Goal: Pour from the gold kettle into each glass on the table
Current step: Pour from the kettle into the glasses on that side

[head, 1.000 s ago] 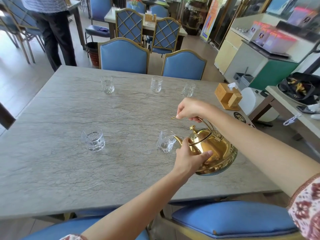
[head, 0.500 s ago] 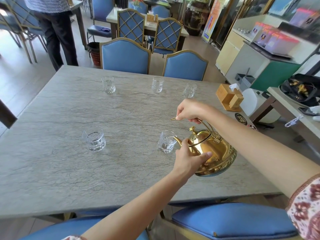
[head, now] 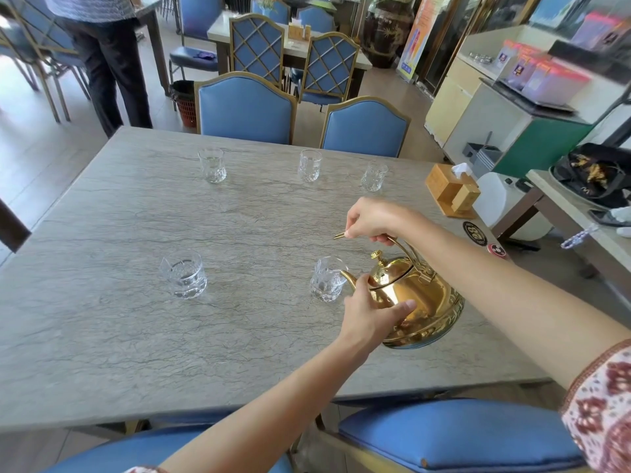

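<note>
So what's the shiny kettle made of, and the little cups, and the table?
The gold kettle looks like polished metal with a gold finish: it mirrors the left hand touching it. The glasses, like the one at its spout, look like clear cut glass with a faceted pattern, though clear plastic is possible. The table looks like grey veined stone, matte, but could be a printed laminate.

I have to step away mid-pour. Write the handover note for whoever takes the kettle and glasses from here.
Right hand: gripping the handle of the gold kettle.
Left hand: pressed on the kettle's side, steadying it.
Kettle is tilted, spout at the rim of the near right glass; a stream cannot be made out.
Near left glass seems to hold liquid.
Far left glass, far middle glass and far right glass stand along the table's far edge; their fill cannot be told.
Left: finish this pour, then check and serve the far three.
</note>
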